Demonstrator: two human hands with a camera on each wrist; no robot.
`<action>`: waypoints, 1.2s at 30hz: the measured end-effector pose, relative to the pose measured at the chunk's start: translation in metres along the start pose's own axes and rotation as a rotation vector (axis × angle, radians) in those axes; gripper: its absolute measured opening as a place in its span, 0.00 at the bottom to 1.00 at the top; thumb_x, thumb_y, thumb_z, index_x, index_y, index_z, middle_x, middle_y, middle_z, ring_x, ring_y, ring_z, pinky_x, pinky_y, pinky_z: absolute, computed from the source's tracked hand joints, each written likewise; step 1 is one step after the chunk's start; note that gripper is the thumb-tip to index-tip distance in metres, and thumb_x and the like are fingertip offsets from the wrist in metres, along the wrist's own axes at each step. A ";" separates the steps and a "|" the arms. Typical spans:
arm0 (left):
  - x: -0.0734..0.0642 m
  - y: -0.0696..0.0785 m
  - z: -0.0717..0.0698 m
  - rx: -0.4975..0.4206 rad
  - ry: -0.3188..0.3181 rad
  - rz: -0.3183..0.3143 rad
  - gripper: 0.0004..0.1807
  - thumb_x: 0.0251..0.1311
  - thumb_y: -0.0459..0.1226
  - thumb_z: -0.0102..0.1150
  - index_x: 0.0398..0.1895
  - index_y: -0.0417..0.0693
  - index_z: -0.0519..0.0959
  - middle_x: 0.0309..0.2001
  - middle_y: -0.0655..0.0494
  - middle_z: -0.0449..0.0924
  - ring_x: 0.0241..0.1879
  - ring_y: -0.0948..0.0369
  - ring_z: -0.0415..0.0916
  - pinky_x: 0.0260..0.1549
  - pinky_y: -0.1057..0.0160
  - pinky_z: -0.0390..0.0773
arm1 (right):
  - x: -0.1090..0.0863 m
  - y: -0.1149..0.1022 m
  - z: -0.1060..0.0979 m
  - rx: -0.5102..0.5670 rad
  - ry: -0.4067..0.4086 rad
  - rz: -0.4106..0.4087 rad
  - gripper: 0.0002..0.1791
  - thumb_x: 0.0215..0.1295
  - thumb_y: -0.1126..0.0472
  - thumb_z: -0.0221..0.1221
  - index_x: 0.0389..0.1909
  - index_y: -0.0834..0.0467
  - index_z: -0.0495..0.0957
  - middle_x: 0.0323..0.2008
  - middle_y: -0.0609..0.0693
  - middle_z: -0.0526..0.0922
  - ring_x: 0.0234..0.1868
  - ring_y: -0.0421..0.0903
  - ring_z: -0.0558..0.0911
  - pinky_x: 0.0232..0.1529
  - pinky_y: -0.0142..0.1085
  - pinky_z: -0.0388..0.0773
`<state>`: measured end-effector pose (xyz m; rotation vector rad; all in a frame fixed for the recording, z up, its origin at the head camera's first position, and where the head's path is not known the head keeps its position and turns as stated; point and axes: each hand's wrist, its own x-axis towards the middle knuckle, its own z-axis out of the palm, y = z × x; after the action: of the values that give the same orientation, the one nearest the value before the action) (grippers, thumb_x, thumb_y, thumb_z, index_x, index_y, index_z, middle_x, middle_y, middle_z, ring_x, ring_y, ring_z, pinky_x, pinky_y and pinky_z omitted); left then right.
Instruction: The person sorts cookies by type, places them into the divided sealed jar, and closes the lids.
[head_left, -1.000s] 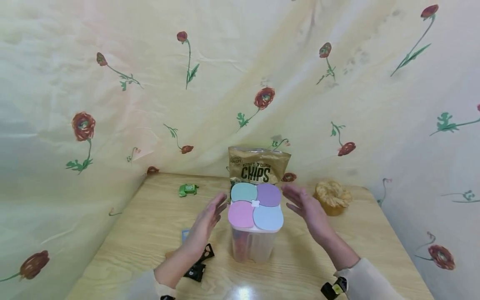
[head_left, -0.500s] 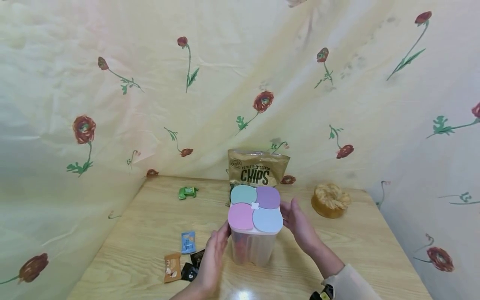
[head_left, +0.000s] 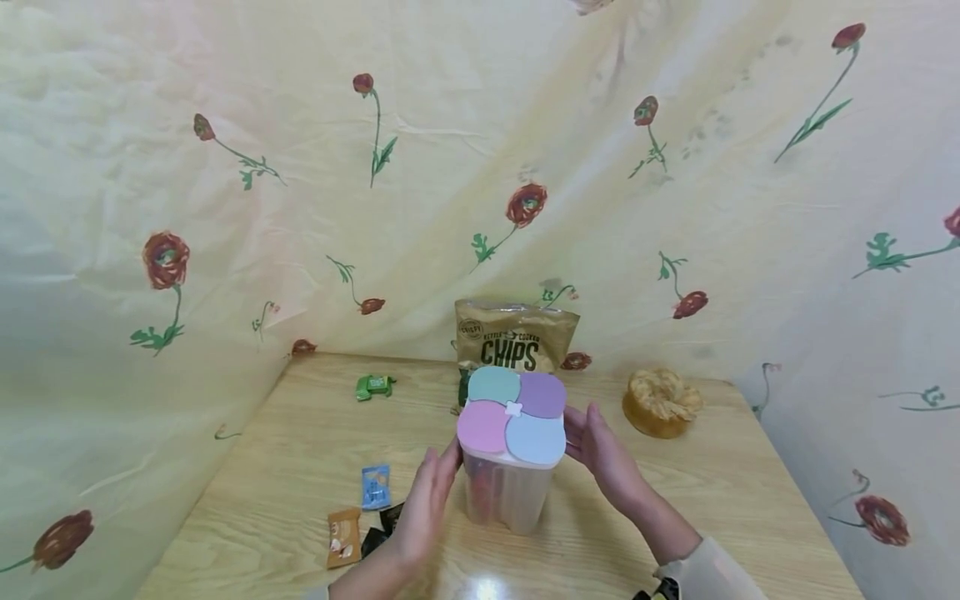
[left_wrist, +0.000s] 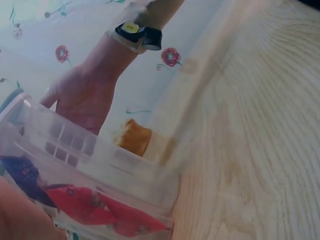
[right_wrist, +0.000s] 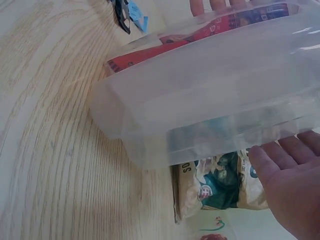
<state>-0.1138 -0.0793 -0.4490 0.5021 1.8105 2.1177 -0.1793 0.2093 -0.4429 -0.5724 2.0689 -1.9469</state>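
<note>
place: perhaps a home | floral cloth (head_left: 435,225) | wood-grain table (head_left: 285,450)

the container (head_left: 512,450) is between the hands (head_left: 423,510) (head_left: 607,460), chips bag (head_left: 517,337) behind, bread (head_left: 662,404) right, packets (head_left: 376,487) left.

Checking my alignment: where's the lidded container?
In the head view, the lidded container is near the middle, between the left hand and right hand, in front of the chips bag.
</note>
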 end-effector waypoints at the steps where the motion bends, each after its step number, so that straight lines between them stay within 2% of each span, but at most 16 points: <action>1: 0.001 0.001 -0.001 -0.004 -0.006 -0.009 0.43 0.77 0.61 0.03 0.82 0.40 0.33 0.83 0.44 0.27 0.81 0.42 0.23 0.73 0.35 0.22 | -0.001 0.000 0.000 -0.008 -0.002 0.002 0.48 0.80 0.37 0.12 0.78 0.74 0.46 0.77 0.72 0.54 0.65 0.25 0.71 0.64 0.24 0.68; 6: 0.006 0.005 -0.009 -0.020 -0.035 -0.049 0.43 0.77 0.59 0.03 0.81 0.37 0.32 0.82 0.40 0.26 0.80 0.40 0.22 0.75 0.37 0.24 | -0.009 -0.001 -0.002 -0.061 -0.009 -0.003 0.46 0.81 0.39 0.12 0.78 0.73 0.47 0.78 0.70 0.55 0.70 0.32 0.69 0.65 0.24 0.69; 9: 0.011 0.006 -0.012 -0.033 -0.043 -0.060 0.44 0.77 0.60 0.03 0.81 0.35 0.31 0.82 0.39 0.26 0.80 0.40 0.23 0.76 0.38 0.27 | -0.014 -0.001 -0.003 -0.080 -0.018 -0.038 0.45 0.82 0.41 0.13 0.78 0.74 0.47 0.77 0.71 0.54 0.71 0.32 0.69 0.66 0.26 0.69; 11: 0.015 0.005 -0.015 -0.041 -0.043 -0.061 0.45 0.77 0.60 0.03 0.81 0.34 0.31 0.82 0.38 0.26 0.81 0.40 0.23 0.77 0.39 0.28 | -0.018 -0.001 -0.004 -0.076 -0.037 -0.069 0.43 0.83 0.43 0.13 0.78 0.74 0.47 0.77 0.72 0.53 0.69 0.26 0.69 0.66 0.27 0.70; 14: 0.023 0.004 -0.021 -0.048 -0.038 -0.069 0.46 0.76 0.62 0.05 0.82 0.36 0.32 0.82 0.39 0.28 0.81 0.42 0.25 0.78 0.41 0.30 | -0.026 -0.002 -0.005 -0.064 -0.076 -0.108 0.41 0.83 0.45 0.12 0.78 0.73 0.48 0.77 0.72 0.52 0.71 0.28 0.67 0.68 0.29 0.70; 19: 0.037 0.000 -0.036 -0.115 -0.042 -0.073 0.48 0.75 0.65 0.07 0.83 0.39 0.36 0.83 0.39 0.32 0.82 0.43 0.28 0.78 0.43 0.31 | -0.039 -0.004 -0.003 -0.050 -0.116 -0.136 0.39 0.83 0.48 0.11 0.79 0.69 0.52 0.78 0.64 0.59 0.74 0.34 0.67 0.68 0.31 0.70; 22: 0.037 -0.002 -0.041 -0.120 0.066 -0.064 0.47 0.77 0.65 0.11 0.82 0.38 0.46 0.82 0.37 0.44 0.81 0.41 0.38 0.78 0.41 0.35 | -0.045 -0.006 0.002 -0.054 -0.119 -0.117 0.39 0.83 0.48 0.12 0.79 0.67 0.54 0.77 0.50 0.65 0.73 0.34 0.68 0.68 0.32 0.71; 25: 0.028 -0.003 -0.040 -0.081 0.238 -0.047 0.45 0.79 0.63 0.19 0.78 0.36 0.59 0.77 0.37 0.59 0.78 0.40 0.52 0.78 0.39 0.43 | -0.050 -0.008 0.006 -0.065 -0.111 -0.099 0.38 0.84 0.48 0.13 0.79 0.66 0.55 0.74 0.39 0.68 0.73 0.34 0.69 0.67 0.32 0.72; 27: 0.020 -0.002 -0.036 -0.039 0.334 -0.033 0.42 0.80 0.61 0.23 0.74 0.36 0.66 0.73 0.39 0.66 0.74 0.42 0.61 0.77 0.40 0.49 | -0.053 -0.010 0.008 -0.072 -0.103 -0.099 0.38 0.84 0.49 0.14 0.78 0.66 0.56 0.73 0.37 0.69 0.72 0.34 0.70 0.66 0.32 0.73; 29: 0.012 -0.001 -0.031 0.012 0.374 -0.015 0.39 0.81 0.58 0.25 0.72 0.36 0.68 0.72 0.40 0.69 0.72 0.43 0.64 0.76 0.40 0.52 | -0.055 -0.011 0.009 -0.075 -0.099 -0.111 0.37 0.84 0.50 0.14 0.78 0.67 0.57 0.73 0.38 0.69 0.72 0.35 0.70 0.66 0.32 0.73; 32: 0.002 0.002 -0.022 0.083 0.335 0.021 0.35 0.83 0.53 0.26 0.73 0.35 0.66 0.72 0.38 0.68 0.72 0.41 0.64 0.75 0.37 0.53 | -0.059 -0.012 0.010 -0.077 -0.101 -0.124 0.36 0.85 0.51 0.15 0.78 0.66 0.56 0.74 0.40 0.69 0.72 0.35 0.70 0.66 0.32 0.72; 36: -0.005 0.001 -0.016 0.177 0.180 0.066 0.32 0.83 0.46 0.27 0.79 0.35 0.55 0.78 0.36 0.57 0.75 0.36 0.56 0.73 0.31 0.50 | -0.064 -0.013 0.011 -0.077 -0.097 -0.116 0.36 0.85 0.51 0.14 0.79 0.64 0.56 0.75 0.40 0.67 0.73 0.34 0.69 0.67 0.31 0.72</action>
<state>-0.1164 -0.0959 -0.4507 0.4307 2.1226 2.1158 -0.1162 0.2268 -0.4369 -0.8038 2.1009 -1.8670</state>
